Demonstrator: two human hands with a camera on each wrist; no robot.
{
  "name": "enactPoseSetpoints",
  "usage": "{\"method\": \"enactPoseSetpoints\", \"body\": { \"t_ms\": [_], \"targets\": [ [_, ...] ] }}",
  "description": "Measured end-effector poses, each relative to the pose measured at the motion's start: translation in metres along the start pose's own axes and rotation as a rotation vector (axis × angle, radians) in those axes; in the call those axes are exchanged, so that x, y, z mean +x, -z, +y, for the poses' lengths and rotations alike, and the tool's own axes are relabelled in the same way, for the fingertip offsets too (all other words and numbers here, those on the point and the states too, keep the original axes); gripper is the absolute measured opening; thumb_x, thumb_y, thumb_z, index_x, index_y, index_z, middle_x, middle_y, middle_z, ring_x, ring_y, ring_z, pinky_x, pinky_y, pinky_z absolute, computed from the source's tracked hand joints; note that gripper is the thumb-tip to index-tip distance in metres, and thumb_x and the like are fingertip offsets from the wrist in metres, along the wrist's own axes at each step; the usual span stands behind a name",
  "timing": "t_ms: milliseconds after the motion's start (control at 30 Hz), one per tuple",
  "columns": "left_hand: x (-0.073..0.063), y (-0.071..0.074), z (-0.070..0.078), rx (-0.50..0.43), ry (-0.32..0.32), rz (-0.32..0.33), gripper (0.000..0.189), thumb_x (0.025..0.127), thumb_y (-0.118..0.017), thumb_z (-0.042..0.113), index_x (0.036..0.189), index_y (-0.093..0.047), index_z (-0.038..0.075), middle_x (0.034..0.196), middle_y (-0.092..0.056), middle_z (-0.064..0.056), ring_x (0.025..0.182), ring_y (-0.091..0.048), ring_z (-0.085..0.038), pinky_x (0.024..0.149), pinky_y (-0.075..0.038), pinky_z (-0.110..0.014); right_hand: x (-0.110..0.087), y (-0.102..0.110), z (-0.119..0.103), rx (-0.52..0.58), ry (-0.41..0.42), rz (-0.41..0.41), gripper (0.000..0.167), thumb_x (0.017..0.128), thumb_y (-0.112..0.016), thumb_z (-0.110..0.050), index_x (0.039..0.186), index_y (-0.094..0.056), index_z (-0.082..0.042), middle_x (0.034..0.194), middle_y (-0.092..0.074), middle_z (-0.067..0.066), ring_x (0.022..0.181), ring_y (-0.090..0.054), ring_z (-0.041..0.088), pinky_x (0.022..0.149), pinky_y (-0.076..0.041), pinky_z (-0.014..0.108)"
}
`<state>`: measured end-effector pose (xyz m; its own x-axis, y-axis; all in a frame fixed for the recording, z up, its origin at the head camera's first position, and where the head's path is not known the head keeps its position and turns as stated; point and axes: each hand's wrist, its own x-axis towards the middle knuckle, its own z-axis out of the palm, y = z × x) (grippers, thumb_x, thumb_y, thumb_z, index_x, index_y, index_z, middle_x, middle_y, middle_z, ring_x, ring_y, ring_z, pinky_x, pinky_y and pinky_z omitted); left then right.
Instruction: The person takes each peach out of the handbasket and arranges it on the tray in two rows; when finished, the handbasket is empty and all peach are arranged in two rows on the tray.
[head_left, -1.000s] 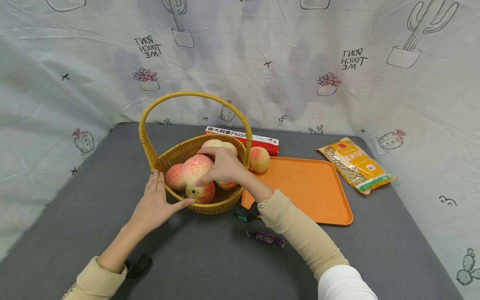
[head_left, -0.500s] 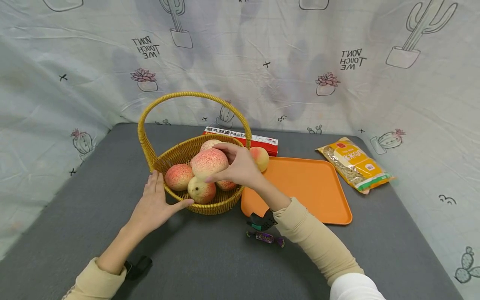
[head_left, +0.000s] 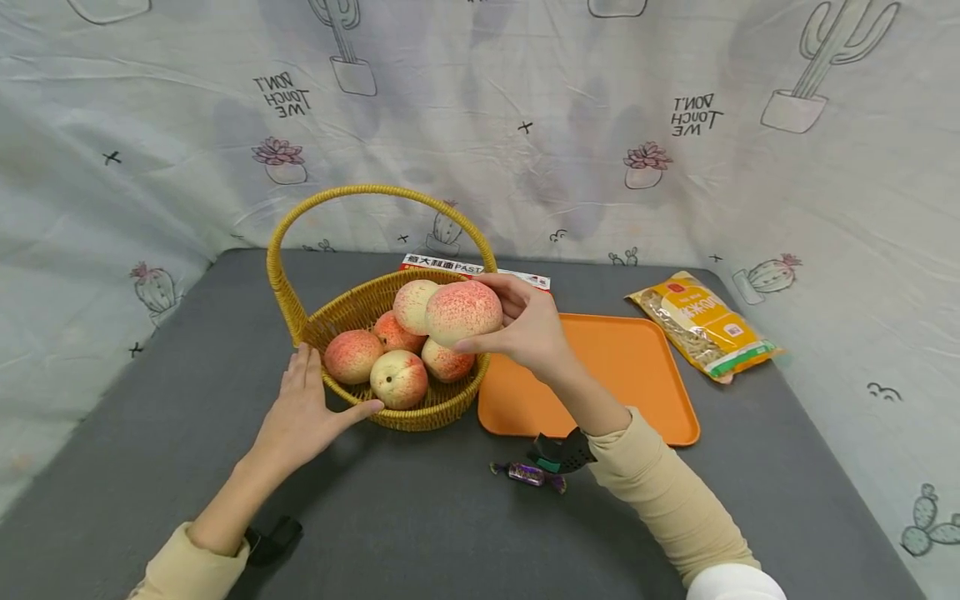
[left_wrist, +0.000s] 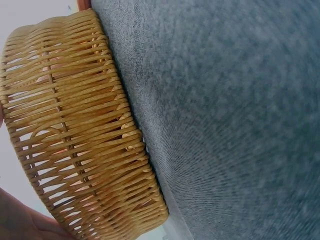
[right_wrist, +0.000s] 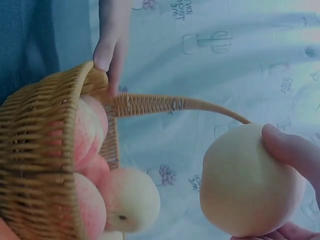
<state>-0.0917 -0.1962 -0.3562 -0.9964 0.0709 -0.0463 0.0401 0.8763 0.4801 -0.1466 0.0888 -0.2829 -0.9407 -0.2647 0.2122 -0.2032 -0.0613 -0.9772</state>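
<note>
Aloft at two o'clock on the basket (head_left: 423, 420), a speckled peach (head_left: 464, 312) sits pinched between the thumb and fingers of the right hand (head_left: 531, 329), while the left hand (head_left: 300, 417) lies at eight o'clock, fingers straight against the rim, thumb spread wide. The pinch looks the weak point: the fruit is broad, and a loosened thumb could send it rolling across the tabletop (head_left: 442, 533). A brush against the handle (head_left: 378, 190) could jolt the lightly steadied basket. From the head view, the held peach overlaps a paler peach (head_left: 412, 305); the right wrist view reveals patterned cloth (right_wrist: 180, 142) between it and the piled fruit. Only the head view takes in the wrapped candy (head_left: 527, 474) at four o'clock.
</note>
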Motion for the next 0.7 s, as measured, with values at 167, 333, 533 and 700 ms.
{"method": "enactPoseSetpoints", "body": {
  "t_ms": [167, 333, 533, 700],
  "targets": [
    [0.0, 0.0, -0.001, 0.001, -0.004, 0.002, 0.125, 0.081, -0.061, 0.069, 0.148, 0.001, -0.017, 0.155, 0.008, -0.035, 0.143, 0.003, -0.049, 0.113, -0.01, -0.062, -0.008, 0.012, -0.004, 0.071, -0.052, 0.025, 0.073, 0.062, -0.077, 0.023, 0.13, -0.055, 0.006, 0.126, -0.06, 0.018, 0.112, -0.061, 0.026, 0.094, -0.051, 0.035],
    [0.0, -0.002, -0.001, -0.003, -0.005, 0.008, 0.125, 0.081, -0.061, 0.069, 0.148, 0.0, -0.017, 0.155, 0.008, -0.035, 0.143, 0.004, -0.049, 0.113, -0.011, -0.063, -0.016, 0.024, -0.01, 0.075, -0.076, 0.053, 0.076, 0.062, -0.076, 0.024, 0.132, -0.053, 0.006, 0.127, -0.059, 0.019, 0.11, -0.062, 0.023, 0.093, -0.052, 0.035],
    [0.0, -0.002, -0.002, -0.008, -0.012, 0.015, 0.125, 0.081, -0.061, 0.069, 0.147, 0.0, -0.018, 0.154, 0.008, -0.036, 0.142, 0.004, -0.05, 0.112, -0.011, -0.064, -0.021, 0.045, -0.013, 0.087, -0.088, 0.109, 0.074, 0.066, -0.072, 0.023, 0.135, -0.048, 0.008, 0.123, -0.059, 0.014, 0.105, -0.062, 0.018, 0.088, -0.054, 0.03],
    [0.0, 0.0, -0.001, -0.018, -0.008, 0.013, 0.126, 0.081, -0.061, 0.07, 0.147, 0.002, -0.017, 0.154, 0.009, -0.036, 0.142, 0.004, -0.05, 0.111, -0.011, -0.065, -0.022, 0.062, -0.014, 0.103, -0.106, 0.15, 0.072, 0.071, -0.071, 0.019, 0.137, -0.045, 0.007, 0.117, -0.06, 0.007, 0.103, -0.063, 0.015, 0.087, -0.054, 0.026]
  ]
}}
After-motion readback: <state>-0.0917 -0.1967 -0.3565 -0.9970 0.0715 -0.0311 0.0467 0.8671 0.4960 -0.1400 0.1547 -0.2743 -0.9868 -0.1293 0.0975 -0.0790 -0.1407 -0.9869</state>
